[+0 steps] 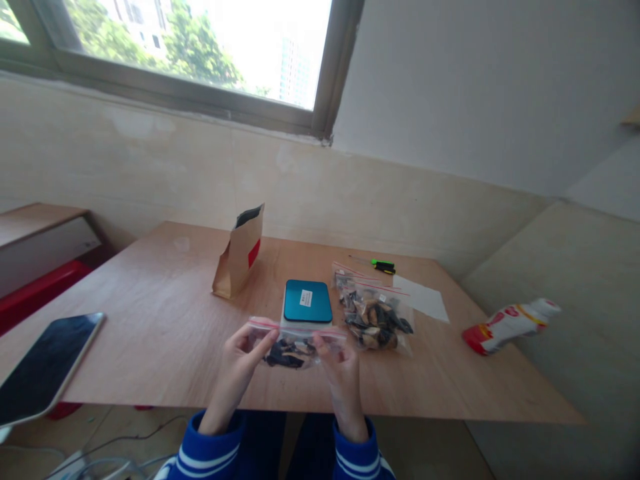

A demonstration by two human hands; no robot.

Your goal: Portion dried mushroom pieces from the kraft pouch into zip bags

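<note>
Between my two hands hangs a clear zip bag [291, 353] with a red seal line and dark, dried-looking pieces inside. My left hand [243, 353] pinches the bag near the left end of its seal, thumb on top. On the other end, my right hand [339, 360] grips it with the thumb across the front. Just behind the bag sits a small scale [307, 301] with a blue-green top and a white label. To its right lie more zip bags [375, 320] filled with dark and tan pieces, partly overlapping.
A brown paper bag [241, 253] stands at the back left. Screwdrivers [383, 266] and a white paper sheet [420, 298] lie at the back right. A red-and-white bottle [510, 327] is on the right, a tablet [47, 363] at the left edge. Cables trail on the floor.
</note>
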